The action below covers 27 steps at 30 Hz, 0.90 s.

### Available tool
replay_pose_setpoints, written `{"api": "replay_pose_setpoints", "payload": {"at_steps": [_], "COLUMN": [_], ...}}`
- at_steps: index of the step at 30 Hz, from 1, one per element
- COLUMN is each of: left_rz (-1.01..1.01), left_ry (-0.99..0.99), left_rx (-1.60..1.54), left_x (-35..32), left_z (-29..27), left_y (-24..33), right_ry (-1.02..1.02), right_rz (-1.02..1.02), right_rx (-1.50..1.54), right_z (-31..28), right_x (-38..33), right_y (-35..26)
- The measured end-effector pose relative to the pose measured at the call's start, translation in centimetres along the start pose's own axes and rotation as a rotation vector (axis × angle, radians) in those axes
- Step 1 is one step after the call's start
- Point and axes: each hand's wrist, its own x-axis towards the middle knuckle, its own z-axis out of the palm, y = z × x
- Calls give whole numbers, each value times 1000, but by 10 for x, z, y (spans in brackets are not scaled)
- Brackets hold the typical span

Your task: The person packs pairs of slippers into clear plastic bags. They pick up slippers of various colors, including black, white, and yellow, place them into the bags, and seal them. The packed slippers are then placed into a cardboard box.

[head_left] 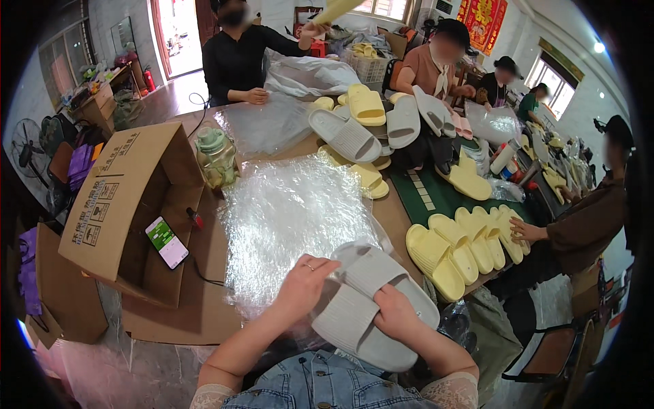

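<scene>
A pair of grey slides, one (371,267) partly over the other (344,319), is held tilted in front of my body. My right hand (400,313) grips them, its fingers tucked under a strap. At their toe end my left hand (303,285), with a ring on one finger, is closed with fingertips pressed against a clear plastic bag's edge. The film is thin and hard to follow around the toes. Under and beyond my left hand lies a stack of clear plastic bags (289,211), shiny with glare.
Left stands an open cardboard box (112,211) with a phone (165,243) in it, beside a green-lidded jar (216,158). Yellow slides (439,262) line the right edge, near a co-worker's hand (528,232). More grey and yellow slides (344,135) pile up beyond the bags. Other people work around the table.
</scene>
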Motion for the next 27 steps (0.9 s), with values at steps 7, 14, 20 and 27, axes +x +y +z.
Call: {"api": "replay_pose_setpoints", "payload": {"at_steps": [7,14,20,27], "left_rz": [84,69,31,-86], "left_ry": [-47,-107,-51,8], "left_rx": [-31,-152,-285,-442], "left_x": [-16,-21,-18,-36], "left_z": [0,-9,-13,-23], "left_y": [22,30,33,21], "right_ry": [43,240,63,239], "right_rz": [62,-51,66,93], "right_rx": [85,87,47,-105], "right_z": [24,112,120,109], "right_x": [39,79,133,150], "right_y": [-11,27,-8,-35]}}
